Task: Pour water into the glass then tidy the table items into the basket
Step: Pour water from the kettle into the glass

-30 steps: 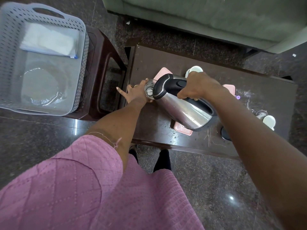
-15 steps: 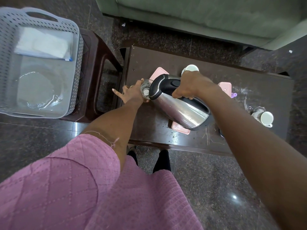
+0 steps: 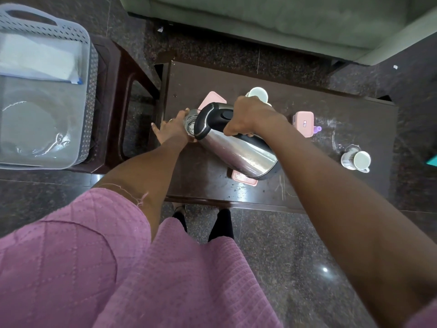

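Note:
A steel kettle (image 3: pixel 238 152) with a black lid and handle is tilted to the left over the dark wooden table (image 3: pixel 354 185). My right hand (image 3: pixel 250 117) grips its handle. The spout end meets the mouth of a clear glass (image 3: pixel 190 123) standing near the table's left end. My left hand (image 3: pixel 172 132) wraps the glass from the left, with the little finger stretched out. The grey perforated basket (image 3: pixel 91 72) sits on a side table at the left, with a white folded cloth (image 3: pixel 37 59) and a clear round dish (image 3: pixel 30 129) inside it.
On the table lie a pink lid (image 3: pixel 211 100), a pink tray (image 3: pixel 243 179) under the kettle, a white cup (image 3: pixel 257 94), a small pink box (image 3: pixel 303 123), and a cup on a saucer (image 3: pixel 357 159) at the right. A green sofa (image 3: pixel 260 22) stands behind.
Both hands, kettle and glass keep the same pose. Only the camera has shifted slightly, so everything sits a bit lower and to the left in the frame.

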`<state>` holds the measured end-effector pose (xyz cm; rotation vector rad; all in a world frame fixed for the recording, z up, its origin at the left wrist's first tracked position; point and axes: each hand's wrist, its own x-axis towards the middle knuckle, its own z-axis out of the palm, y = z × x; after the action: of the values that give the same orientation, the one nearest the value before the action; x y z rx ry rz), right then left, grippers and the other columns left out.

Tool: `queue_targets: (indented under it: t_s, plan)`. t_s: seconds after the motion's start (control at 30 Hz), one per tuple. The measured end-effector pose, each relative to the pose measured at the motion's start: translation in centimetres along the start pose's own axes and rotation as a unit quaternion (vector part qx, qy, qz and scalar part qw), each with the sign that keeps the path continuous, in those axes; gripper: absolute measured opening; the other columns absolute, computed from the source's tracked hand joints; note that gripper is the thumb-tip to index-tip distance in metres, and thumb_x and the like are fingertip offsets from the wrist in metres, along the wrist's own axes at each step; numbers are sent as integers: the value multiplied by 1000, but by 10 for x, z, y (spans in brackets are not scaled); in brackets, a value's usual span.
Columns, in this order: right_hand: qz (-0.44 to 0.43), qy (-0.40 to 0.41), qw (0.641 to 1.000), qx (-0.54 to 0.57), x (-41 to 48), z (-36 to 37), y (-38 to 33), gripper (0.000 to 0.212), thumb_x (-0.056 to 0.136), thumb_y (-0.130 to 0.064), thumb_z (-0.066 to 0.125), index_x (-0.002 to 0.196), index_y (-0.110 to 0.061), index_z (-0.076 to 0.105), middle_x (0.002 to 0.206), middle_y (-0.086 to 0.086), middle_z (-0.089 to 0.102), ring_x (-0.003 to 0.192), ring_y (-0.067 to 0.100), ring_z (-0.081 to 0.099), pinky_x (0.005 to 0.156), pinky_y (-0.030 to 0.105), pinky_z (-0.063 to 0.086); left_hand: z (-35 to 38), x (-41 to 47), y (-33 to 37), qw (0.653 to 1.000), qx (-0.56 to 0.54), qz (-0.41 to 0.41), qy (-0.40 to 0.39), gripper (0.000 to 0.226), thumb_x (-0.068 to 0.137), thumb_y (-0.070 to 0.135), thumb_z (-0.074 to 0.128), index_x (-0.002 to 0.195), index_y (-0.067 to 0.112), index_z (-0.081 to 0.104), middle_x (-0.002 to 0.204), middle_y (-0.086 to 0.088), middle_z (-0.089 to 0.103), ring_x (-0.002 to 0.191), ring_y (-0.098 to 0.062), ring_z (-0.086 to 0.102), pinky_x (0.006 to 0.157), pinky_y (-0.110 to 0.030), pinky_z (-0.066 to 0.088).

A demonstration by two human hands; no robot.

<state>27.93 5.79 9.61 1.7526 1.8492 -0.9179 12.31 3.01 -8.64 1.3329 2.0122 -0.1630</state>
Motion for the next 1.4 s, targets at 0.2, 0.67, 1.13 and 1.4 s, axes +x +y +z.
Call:
queue_targets:
  t_s: [0.2,0.67,1.13,1.4]
  plan:
    - [4,-3,1000,-4,2,0,2,29,71,-19,65,60,-14,38,58,2,47,50,12,45,43,20,29,-2,-2,0,999,-36,37,5,72,68,28,77,127,31,36,118,-14,62,112,-36,56,94,-40,42]
    - [13,-6,1000,1,4,-1,5,24,69,-17,62,58,-13,42,53,2,50,48,13,46,42,20,30,2,0,2,983,-180,15,-13,82,60,11,82,129,26,41,120,-15,58,110,-30,56,92,-31,45]
    - [12,-7,1000,6,0,-4,7,22,72,-15,61,62,-14,41,55,2,50,48,13,46,42,20,30,9,3,0,990,-143,12,14,70,68,22,77,126,31,39,120,-10,61,115,-30,55,97,-39,37]
    - [10,-9,1000,17,0,-5,5,23,72,-15,61,64,-14,40,63,3,52,51,14,50,43,20,34,13,3,-6,967,-253,31,-17,92,62,9,82,138,30,34,130,-12,52,119,-26,50,101,-33,44]
